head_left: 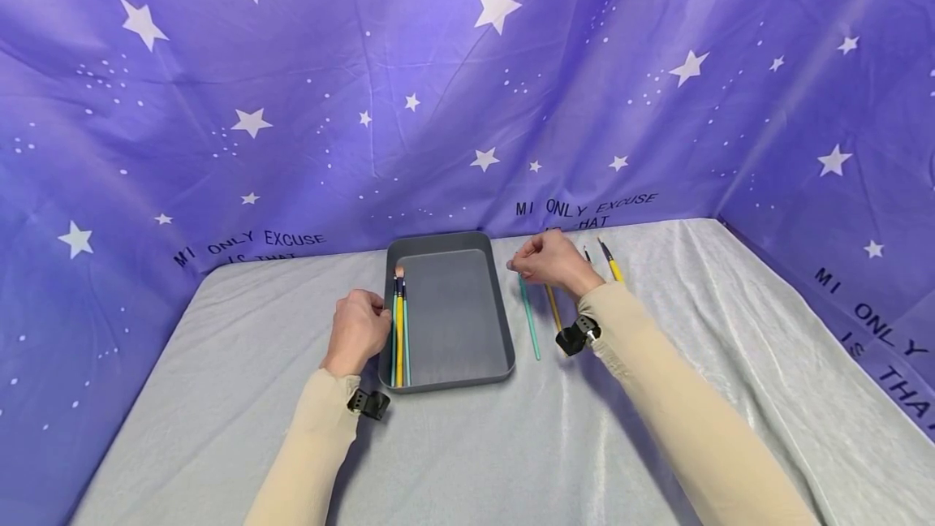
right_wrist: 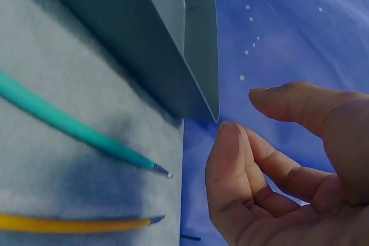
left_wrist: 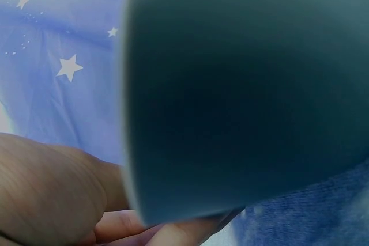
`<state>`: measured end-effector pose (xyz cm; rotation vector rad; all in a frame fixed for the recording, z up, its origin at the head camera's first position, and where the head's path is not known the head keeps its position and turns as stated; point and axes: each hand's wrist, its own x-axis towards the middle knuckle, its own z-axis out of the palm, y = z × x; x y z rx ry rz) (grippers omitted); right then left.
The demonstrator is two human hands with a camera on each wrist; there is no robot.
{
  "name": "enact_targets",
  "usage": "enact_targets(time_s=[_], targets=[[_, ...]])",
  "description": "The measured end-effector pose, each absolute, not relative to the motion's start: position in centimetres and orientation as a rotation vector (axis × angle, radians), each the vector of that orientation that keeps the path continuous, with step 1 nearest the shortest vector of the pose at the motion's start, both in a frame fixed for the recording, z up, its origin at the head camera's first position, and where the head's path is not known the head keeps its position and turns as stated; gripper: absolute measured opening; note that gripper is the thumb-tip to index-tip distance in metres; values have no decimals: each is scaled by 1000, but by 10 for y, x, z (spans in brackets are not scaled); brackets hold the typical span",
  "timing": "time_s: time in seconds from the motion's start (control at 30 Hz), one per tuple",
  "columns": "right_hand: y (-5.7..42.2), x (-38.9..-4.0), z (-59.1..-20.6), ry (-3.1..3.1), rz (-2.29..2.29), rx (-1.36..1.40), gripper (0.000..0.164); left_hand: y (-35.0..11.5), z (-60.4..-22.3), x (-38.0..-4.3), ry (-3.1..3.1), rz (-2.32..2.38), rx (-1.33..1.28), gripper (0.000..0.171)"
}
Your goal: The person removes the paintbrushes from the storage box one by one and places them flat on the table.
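Observation:
A dark grey rectangular tray (head_left: 456, 315) lies on the cloth. Along its left wall lie a yellow paintbrush (head_left: 399, 339) and thin teal paintbrushes (head_left: 407, 347). My left hand (head_left: 358, 329) grips the tray's left wall, thumb and fingers on either side of it; the wall fills much of the left wrist view. Right of the tray, my right hand (head_left: 549, 258) hovers over the far end of a loose teal paintbrush (head_left: 530, 323). Its thumb and bent fingers stand apart with nothing between them. Next to that brush lies an orange-yellow paintbrush (right_wrist: 81, 224), partly hidden in the head view.
Beyond my right hand lie a yellow paintbrush with a dark tip (head_left: 612, 260) and another dark-tipped brush (head_left: 588, 253), both partly covered by the right arm. Pale grey cloth (head_left: 467, 461) covers the table. A purple star-printed curtain (head_left: 409, 161) hangs behind.

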<state>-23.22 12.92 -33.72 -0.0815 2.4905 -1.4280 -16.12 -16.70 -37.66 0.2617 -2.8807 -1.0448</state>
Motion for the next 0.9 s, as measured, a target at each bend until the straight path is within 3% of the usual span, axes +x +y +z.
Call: enact_targets(time_s=[0.9], targets=[[66, -227, -327, 2618, -1293, -245, 17, -168, -376, -161, -2890, -1031, 248, 19]])
